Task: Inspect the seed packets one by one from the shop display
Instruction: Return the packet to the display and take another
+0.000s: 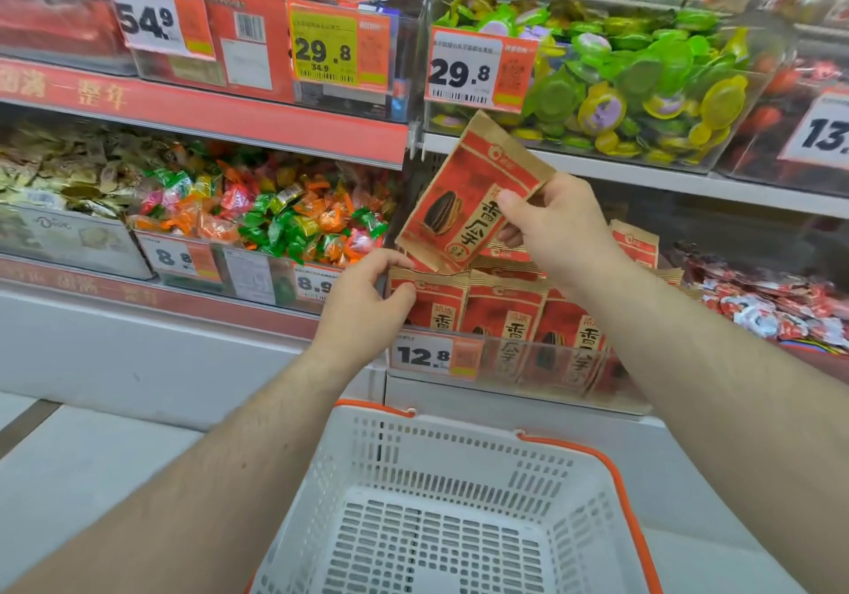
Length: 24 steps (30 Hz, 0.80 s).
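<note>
Centre of frame: 1 seed packet of matte brown kraft paper, flat and rectangular, tilted with its top edge leaning toward the upper right, printed with a red panel, a dark striped sunflower seed and a cream strip of black Chinese characters. Pinched at its right edge by the right hand, thumb across the front face and fingers curled behind, lifted clear above the rest of the stock. Just below, a row of matching packets standing upright in a clear plastic bin at centre right, fronted by a white and orange price tag reading 12.8. Left hand at centre, fingers bent and loosely curled, thumb and fingertips resting on the crinkled top of the leftmost standing packet; whether gripped or merely touched, not possible to tell. Bottom centre: white perforated plastic shopping basket with an orange rim. Left middle: glossy, crinkled wrapped candies in orange, green, yellow and pink, heaped in a clear bin. Upper right: round, shiny green and yellow sealed cups piled in another transparent bin behind a 29.8 tag.
</note>
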### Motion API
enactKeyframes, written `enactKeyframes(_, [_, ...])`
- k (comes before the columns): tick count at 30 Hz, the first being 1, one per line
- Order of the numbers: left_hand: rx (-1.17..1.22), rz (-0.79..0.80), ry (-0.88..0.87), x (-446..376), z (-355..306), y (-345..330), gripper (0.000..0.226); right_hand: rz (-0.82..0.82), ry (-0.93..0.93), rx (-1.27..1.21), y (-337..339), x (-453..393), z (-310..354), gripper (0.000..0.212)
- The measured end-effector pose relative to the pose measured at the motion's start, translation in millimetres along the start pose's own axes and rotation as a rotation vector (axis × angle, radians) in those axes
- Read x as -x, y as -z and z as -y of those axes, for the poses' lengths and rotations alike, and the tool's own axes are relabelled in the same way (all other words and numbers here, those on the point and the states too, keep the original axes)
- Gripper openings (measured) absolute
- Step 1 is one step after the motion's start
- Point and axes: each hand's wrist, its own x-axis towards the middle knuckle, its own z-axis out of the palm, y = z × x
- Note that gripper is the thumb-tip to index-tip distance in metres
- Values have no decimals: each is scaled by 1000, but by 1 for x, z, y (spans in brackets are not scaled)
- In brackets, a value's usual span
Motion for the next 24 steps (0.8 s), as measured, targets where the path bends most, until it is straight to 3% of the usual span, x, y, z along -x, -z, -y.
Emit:
enactKeyframes(6, [-69, -7, -20, 0, 1, 1, 20, 101, 2, 249, -4, -17, -1, 11])
enactKeyframes(11, [-166, -20, -51, -2, 2, 2, 28, 301, -9, 597, -22, -29, 2, 3])
enactKeyframes(12, [-177, -19, -50, -2, 1, 2, 26, 325, -4, 656, -26, -32, 3, 10])
enactKeyframes(14, [-182, -18, -50, -1, 0, 2, 23, 320, 31, 701, -33, -38, 5, 20])
enactKeyframes(17, [-191, -34, -64, 0, -1, 2, 22, 291, 113, 773, -40, -46, 9, 4])
enactKeyframes(19, [-198, -41, -72, 1, -3, 2, 21, 271, 135, 874, -44, -52, 7, 19])
enactKeyframes(24, [-200, -38, -77, 1, -5, 2, 22, 277, 74, 1064, -55, -60, 0, 23])
